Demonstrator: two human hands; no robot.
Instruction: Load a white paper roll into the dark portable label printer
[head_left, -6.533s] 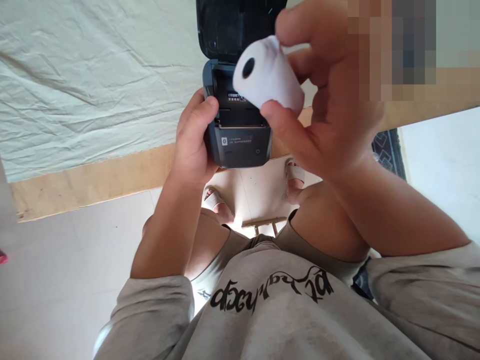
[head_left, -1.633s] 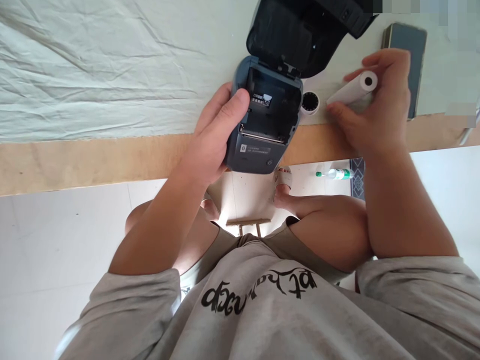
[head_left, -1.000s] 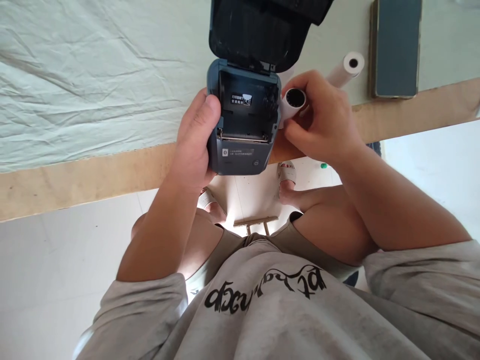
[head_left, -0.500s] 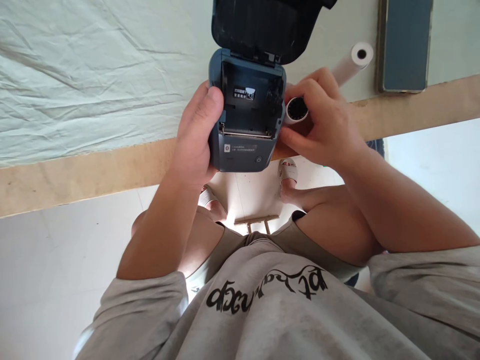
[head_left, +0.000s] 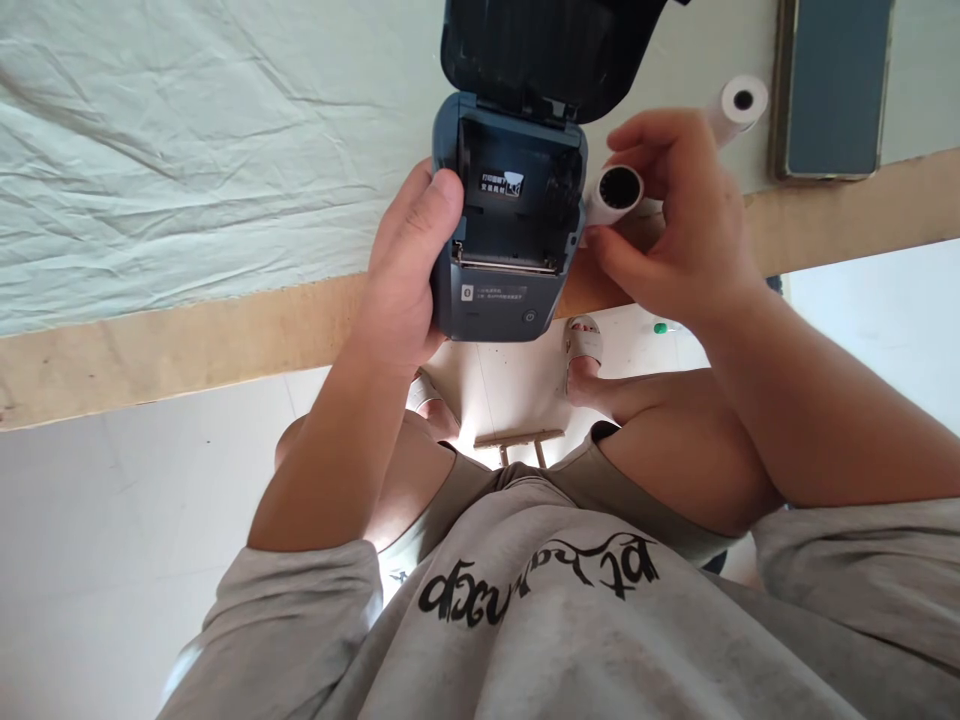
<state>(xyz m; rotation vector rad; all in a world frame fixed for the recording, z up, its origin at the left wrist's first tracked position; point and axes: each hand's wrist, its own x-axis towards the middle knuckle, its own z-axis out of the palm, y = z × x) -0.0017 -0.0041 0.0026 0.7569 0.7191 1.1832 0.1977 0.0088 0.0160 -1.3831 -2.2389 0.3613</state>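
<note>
My left hand (head_left: 409, 275) grips the left side of a small dark blue printer (head_left: 510, 230) at the table's near edge. Its lid (head_left: 547, 50) stands open and the paper bay is empty, with a small label inside. My right hand (head_left: 679, 225) is closed round a white paper roll (head_left: 616, 192), held just right of the printer's open bay. The roll's dark core end faces me.
A second, thinner white paper roll (head_left: 739, 102) lies on the pale green cloth (head_left: 187, 150) behind my right hand. A dark phone (head_left: 836, 85) lies beside it. The wooden table edge (head_left: 187, 345) runs across; my knees and sandalled feet show below.
My right hand set the thin roll down on the cloth, took up the wider roll and brought it beside the printer's bay. My left hand kept hold of the printer.
</note>
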